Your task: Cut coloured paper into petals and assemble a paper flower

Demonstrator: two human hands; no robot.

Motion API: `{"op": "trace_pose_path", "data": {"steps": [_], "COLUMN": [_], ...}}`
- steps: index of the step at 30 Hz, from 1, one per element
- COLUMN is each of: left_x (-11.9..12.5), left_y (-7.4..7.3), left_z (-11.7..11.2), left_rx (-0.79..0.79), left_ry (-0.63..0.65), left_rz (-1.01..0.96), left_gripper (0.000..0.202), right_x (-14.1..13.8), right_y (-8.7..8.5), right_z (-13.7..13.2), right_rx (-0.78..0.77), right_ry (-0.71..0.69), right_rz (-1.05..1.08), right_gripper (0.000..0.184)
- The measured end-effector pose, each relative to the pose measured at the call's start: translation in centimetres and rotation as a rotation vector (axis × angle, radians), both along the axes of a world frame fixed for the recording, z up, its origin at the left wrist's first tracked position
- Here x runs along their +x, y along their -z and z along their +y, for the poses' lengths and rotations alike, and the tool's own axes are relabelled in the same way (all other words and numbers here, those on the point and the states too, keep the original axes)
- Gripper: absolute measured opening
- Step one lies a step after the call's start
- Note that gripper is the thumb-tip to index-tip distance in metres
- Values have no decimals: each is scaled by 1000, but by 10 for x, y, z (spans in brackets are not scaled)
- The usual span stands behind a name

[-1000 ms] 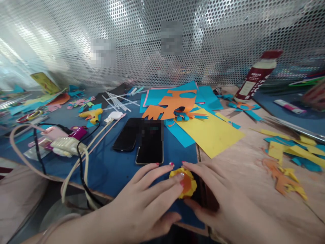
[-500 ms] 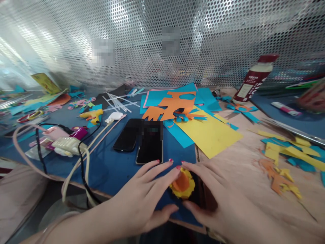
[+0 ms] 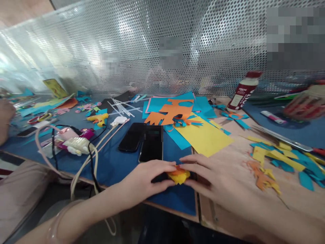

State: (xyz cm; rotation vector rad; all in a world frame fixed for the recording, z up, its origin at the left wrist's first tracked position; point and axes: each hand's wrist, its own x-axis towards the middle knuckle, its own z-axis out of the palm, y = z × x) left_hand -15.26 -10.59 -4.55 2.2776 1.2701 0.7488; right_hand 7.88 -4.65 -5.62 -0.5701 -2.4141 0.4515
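A small paper flower point(image 3: 179, 177), yellow and frilled with an orange middle, is held edge-on over the blue tabletop near its front edge. My left hand point(image 3: 152, 174) pinches it from the left, thumb below and fingers above. On the other side my right hand point(image 3: 210, 176) grips it, with fingertips on its orange top and thumb at its lower right. The fingers hide part of the flower. Beyond my hands lie two dark phones point(image 3: 151, 144) and a yellow sheet of paper point(image 3: 209, 135).
Orange cut paper point(image 3: 175, 112) lies on blue sheets. Scissors point(image 3: 284, 135), paper scraps point(image 3: 281, 156) and a bottle point(image 3: 244, 91) are right; a yellow glue gun point(image 3: 98, 119), cables and a power strip point(image 3: 76, 145) left. Another person's hand point(image 3: 5, 112) is far left. Perforated metal point(image 3: 142, 47) stands behind.
The flower has tipped from face-up to edge-on. My fingers, spread loosely around it before, have closed on it from both sides. The camera view has shifted and tilted slightly.
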Motion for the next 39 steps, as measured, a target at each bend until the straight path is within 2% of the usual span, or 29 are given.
{"op": "trace_pose_path", "data": {"steps": [3, 6, 9, 12, 17, 21, 26, 31, 36, 39], "left_x": [3, 8, 13, 19, 29, 34, 42, 45, 47, 48], "left_y": [-10, -17, -19, -18, -18, -17, -18, -17, -16, -17], "left_z": [8, 18, 24, 26, 26, 28, 27, 27, 27, 27], "left_rx": [-338, -572, -704, -751, -727, -524, -333, -282, -256, -259], "left_ry": [-126, -180, -199, -182, -178, -183, -223, -256, -287, -291], "left_rz": [-246, -512, -726, -805, -762, -572, -420, -443, -468, -481], "left_gripper": [32, 35, 37, 36, 38, 38, 24, 20, 19, 20], "right_x": [-3, -3, -2, -3, -5, -3, -2, -4, -7, -7], "right_y": [-10, -20, -25, -23, -20, -21, -24, -23, -17, -16], "right_z": [1, 4, 6, 5, 2, 2, -2, -10, -14, -16], "right_rx": [-241, -459, -581, -652, -696, -680, -666, -679, -568, -582], "right_ry": [60, 91, 147, 220, 295, 358, 382, 379, 403, 408], "right_rz": [40, 78, 136, 175, 213, 238, 246, 299, 337, 318], "right_gripper": [23, 29, 31, 32, 28, 27, 27, 28, 28, 26]}}
